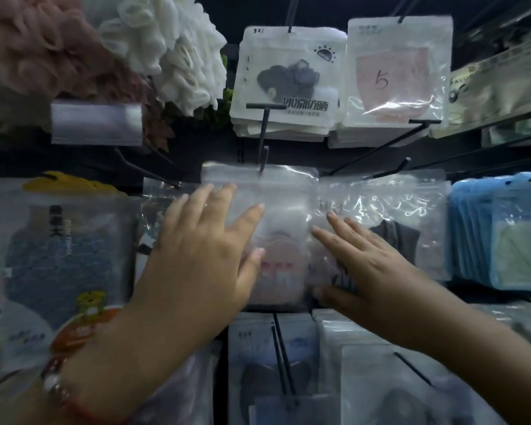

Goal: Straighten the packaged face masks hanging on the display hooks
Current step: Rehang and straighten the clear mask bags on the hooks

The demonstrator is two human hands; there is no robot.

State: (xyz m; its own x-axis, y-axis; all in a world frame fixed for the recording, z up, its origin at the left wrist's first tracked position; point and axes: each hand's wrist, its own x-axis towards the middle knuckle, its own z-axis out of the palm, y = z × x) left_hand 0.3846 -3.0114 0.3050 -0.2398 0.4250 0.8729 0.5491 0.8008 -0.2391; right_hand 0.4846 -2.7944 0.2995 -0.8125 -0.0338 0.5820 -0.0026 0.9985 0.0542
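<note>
— Evidently the clear mask packet [276, 240] in the middle row is being squared up. It is hung from a black hook [262, 161] through the hole in its top edge, between a crinkled clear packet with a dark mask [390, 228] and another clear packet [157, 197] partly hidden on the other side.

— Why are both hands laid flat on it?

— Nothing is pinched. The left hand [206, 243] is spread with straight fingers pressed on the packet's left half; the right hand [362, 265] is likewise flat, fingers extended along its right edge. The stack is probably being pushed back and levelled so it hangs true.

— And the rows above?

— The white packet with a sun mark [285, 84] and the packet marked 5 [396, 75] are hung fairly straight already, it is judged.
</note>
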